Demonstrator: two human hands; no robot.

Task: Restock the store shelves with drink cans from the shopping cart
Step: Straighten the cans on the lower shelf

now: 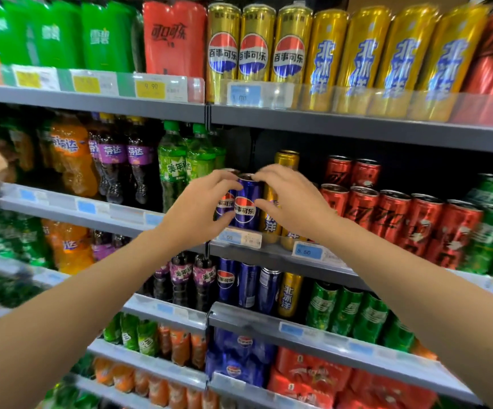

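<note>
Reaching toward the middle shelf (271,255), a person's left hand (201,206) and right hand (294,202) curl their fingers round a blue cola can (246,206) standing upright at the shelf's front edge between them, gold cans (270,214) just beside it, red cans (392,216) farther right.

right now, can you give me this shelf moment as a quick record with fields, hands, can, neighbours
left hand: left hand curls round the blue Pepsi can's left side
right hand: right hand has fingertips on the can's rim, thumb near its right side
can: blue Pepsi can upright at the front of the middle shelf
left neighbour: a second blue Pepsi can, mostly hidden by the left hand
right neighbour: gold cans, then red cola cans
below: price tag
</note>
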